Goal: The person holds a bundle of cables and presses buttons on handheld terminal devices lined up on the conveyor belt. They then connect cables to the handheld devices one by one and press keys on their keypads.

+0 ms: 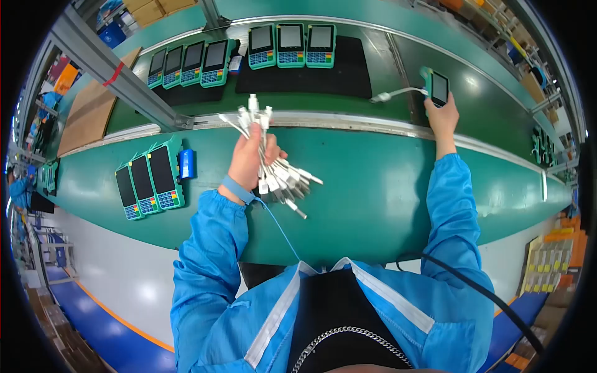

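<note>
**Card terminals [290,46]: one in hand with cable near, ten without visible cable**

Along green bench [360,180], three, uncabled as far as visible. On or beside black mats [351,68] beyond, seven more, likewise. Gripped in right hand [443,118], one, white cable [407,91] running off, join unclear. Closed in left hand [252,155], bunch of cables [283,177], undistributed.

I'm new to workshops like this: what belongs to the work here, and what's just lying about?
Apparently in the work:
white cable bundle, in the left hand;
green-cased rectangular terminal, in the right hand;
similar terminals set out nearby.

Probably just lying about:
brown cardboard boxes;
flat brown board.
</note>
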The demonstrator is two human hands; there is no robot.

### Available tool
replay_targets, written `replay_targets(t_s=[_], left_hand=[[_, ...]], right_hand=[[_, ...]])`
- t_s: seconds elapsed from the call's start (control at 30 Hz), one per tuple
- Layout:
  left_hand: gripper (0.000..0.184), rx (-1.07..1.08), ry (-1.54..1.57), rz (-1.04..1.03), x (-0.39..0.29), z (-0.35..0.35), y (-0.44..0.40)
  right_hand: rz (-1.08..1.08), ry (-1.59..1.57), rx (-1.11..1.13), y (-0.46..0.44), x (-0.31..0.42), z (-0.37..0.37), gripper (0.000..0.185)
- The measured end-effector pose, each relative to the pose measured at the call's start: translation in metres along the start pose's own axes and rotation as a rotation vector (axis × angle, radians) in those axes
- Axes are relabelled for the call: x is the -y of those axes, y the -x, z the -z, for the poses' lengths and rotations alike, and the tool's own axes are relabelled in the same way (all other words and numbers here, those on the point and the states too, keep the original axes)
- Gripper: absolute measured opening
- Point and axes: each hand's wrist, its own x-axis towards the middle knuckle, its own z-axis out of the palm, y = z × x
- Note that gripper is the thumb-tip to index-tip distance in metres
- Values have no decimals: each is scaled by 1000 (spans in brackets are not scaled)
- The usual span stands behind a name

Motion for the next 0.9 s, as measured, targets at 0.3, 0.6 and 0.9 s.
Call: replay_targets(t_s=[0.3, 0.6, 0.9], left_hand=[[36, -13, -76, 57, 4, 1, -5], [6, -56, 5, 124, -1, -1, -7], [10, -86, 161, 33, 7, 12, -6]], right_hand=[[684, -54, 43, 31, 147, -125, 84], [366, 197, 220, 18, 216, -174, 93], [155, -202, 137, 9, 180, -158, 83]])
